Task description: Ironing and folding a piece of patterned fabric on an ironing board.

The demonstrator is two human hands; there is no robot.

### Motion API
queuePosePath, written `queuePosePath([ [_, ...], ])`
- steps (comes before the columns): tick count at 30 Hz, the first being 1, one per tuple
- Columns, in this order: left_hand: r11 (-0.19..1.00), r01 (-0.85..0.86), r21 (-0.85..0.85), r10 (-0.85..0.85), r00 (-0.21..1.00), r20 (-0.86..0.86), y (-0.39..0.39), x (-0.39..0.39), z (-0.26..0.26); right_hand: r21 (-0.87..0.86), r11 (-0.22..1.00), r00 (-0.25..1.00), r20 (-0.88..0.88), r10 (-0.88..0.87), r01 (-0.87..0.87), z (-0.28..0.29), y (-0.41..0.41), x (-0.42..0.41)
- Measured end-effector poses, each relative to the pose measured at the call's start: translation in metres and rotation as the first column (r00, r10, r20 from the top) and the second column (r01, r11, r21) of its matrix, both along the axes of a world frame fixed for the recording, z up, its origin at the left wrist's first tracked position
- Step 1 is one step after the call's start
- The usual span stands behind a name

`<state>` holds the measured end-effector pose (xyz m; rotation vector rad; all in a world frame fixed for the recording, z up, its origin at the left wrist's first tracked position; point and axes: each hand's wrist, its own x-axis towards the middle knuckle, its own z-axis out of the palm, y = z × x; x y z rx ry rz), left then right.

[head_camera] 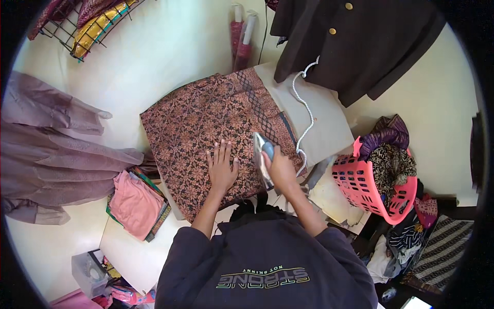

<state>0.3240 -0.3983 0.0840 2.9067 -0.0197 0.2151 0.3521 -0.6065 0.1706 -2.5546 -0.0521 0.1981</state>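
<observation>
My right hand [281,170] grips the handle of a clothes iron [264,158], whose soleplate stands against a floral batik cloth [193,112] in brown and black. My left hand [222,166] lies flat on the same cloth, left of the iron, with its fingers spread. The cloth covers much of a pale ironing board [328,123], whose bare end shows at the right. The iron's white twisted cord [306,104] runs up over that bare end towards a hanging dark jacket.
A dark jacket with gold buttons [355,42] hangs over the board's right end. A pink laundry basket [370,185] full of clothes stands at the right. Folded clothes [137,204] and a sheer mauve garment [58,154] are at the left. A wire rack [73,34] is at upper left.
</observation>
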Motion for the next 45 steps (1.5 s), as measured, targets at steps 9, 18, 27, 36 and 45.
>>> queuePosePath([
  [9, 0.997, 0.017, -0.079, -0.012, 0.998, 0.059, -0.021, 0.011, 0.001, 0.079, 0.997, 0.998, 0.058, 0.0, -0.004, 0.009, -0.006, -0.002],
  [18, 0.994, 0.101, -0.034, -0.103, 0.993, -0.056, -0.02, 0.013, 0.005, -0.019, 0.969, 0.969, 0.005, -0.247, 0.247, 0.004, -0.058, 0.023],
  [27, 0.99, 0.131, -0.059, -0.133, 0.99, -0.045, -0.048, 0.034, 0.005, 0.0, 0.992, 0.991, 0.02, -0.13, 0.13, 0.007, -0.049, 0.013],
  [36, 0.986, 0.165, -0.002, -0.165, 0.985, -0.045, -0.048, 0.036, 0.001, 0.017, 0.985, 0.982, 0.077, -0.17, 0.169, -0.001, -0.077, 0.041],
  [45, 0.987, 0.116, -0.112, -0.113, 0.993, 0.028, -0.049, 0.035, -0.001, 0.06, 0.998, 0.997, 0.078, -0.011, 0.007, 0.013, -0.016, 0.055],
])
